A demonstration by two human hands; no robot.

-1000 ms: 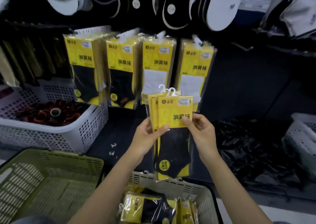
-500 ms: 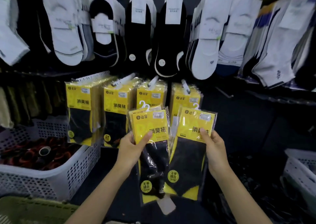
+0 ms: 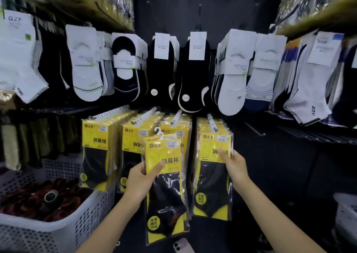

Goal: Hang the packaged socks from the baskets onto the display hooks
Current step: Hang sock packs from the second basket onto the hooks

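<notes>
Right hand (image 3: pixel 234 167) raised its sock pack (image 3: pixel 211 177) to rightmost hook (image 3: pixel 211 122) on dark wall (image 3: pixel 228 16).

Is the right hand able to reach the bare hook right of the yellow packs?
Probably yes: nothing lies between the right hand and the bare hook, though that hand holds a yellow pack.

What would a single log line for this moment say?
left hand: holds sock packs | right hand: grips front pack at rightmost hook | phase: hanging
</notes>
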